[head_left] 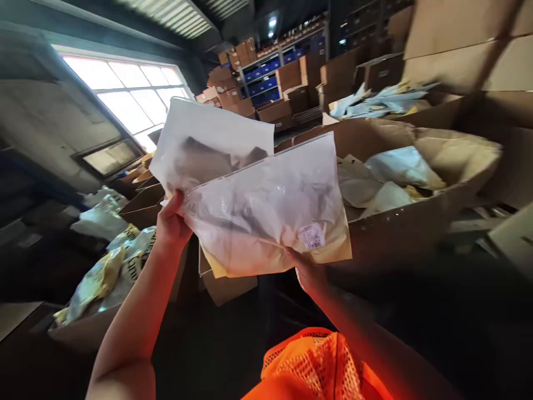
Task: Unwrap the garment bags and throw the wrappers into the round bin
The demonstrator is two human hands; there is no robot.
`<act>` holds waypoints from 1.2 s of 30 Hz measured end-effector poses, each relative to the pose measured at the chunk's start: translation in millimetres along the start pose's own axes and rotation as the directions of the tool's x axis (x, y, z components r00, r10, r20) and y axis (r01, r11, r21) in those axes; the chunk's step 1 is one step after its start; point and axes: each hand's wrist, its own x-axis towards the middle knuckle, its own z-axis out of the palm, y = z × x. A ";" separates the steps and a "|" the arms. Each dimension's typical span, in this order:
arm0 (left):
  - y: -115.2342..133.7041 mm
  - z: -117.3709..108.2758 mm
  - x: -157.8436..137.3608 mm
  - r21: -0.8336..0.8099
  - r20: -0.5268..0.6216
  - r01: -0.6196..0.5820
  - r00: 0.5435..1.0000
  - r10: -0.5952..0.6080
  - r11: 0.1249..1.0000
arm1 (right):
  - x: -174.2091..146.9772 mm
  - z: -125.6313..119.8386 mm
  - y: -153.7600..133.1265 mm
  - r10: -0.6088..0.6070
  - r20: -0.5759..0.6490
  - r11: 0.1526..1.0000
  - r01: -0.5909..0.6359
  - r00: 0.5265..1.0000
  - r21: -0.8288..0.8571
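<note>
Barely parted fingers [176,203] around plastic bags [262,208]

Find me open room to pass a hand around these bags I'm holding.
There's a gap between your left forearm and right forearm, bordered by the held bags above and orange vest below. Farther right is too dark to judge. Crowded: the large carton at right and the lower-left carton, both holding packages.

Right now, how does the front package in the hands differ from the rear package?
The front package shows a barcode label; the rear package shows none on its visible part. The front package's yellowish lower edge is visible, while it hides the rear package's lower part. Both are pale, with a fairly straight upper edge.
</note>
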 end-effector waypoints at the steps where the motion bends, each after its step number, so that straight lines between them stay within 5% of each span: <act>1: 6.7 -8.6 -2.3 0.005 -0.022 -0.012 1.000 0.012 1.000 | -1.9 7.3 6.6 0.046 -0.002 0.998 -0.046 0.999 0.037; 6: 22.5 -39.5 -19.4 0.035 -0.143 -0.059 0.988 0.063 0.998 | -16.2 26.9 32.8 0.108 -0.055 0.989 -0.102 0.993 0.109; 11: 15.8 -57.1 -37.7 -0.002 -0.243 -0.083 0.967 0.080 0.997 | -35.7 0.3 49.0 0.090 0.012 0.979 -0.087 0.996 -0.186; 18: -3.0 -64.8 -47.7 -0.109 -0.340 -0.110 0.938 0.067 0.988 | -54.8 -8.7 47.4 0.016 -0.051 0.983 -0.025 0.999 -0.182; 26: -8.7 -69.7 -48.2 -0.114 -0.324 -0.100 0.944 0.058 0.988 | -56.4 -6.3 42.8 0.244 -0.161 0.958 -0.263 0.956 -0.112; 31: -7.6 -68.8 -49.6 -0.131 -0.328 -0.091 0.944 0.043 0.987 | -55.4 -10.4 49.0 0.101 -0.081 0.981 -0.113 0.992 -0.158; 36: -17.0 -78.9 -42.3 -0.217 -0.322 -0.026 0.946 -0.047 0.976 | -46.5 -34.3 49.3 -0.151 0.111 0.909 0.182 0.982 -0.374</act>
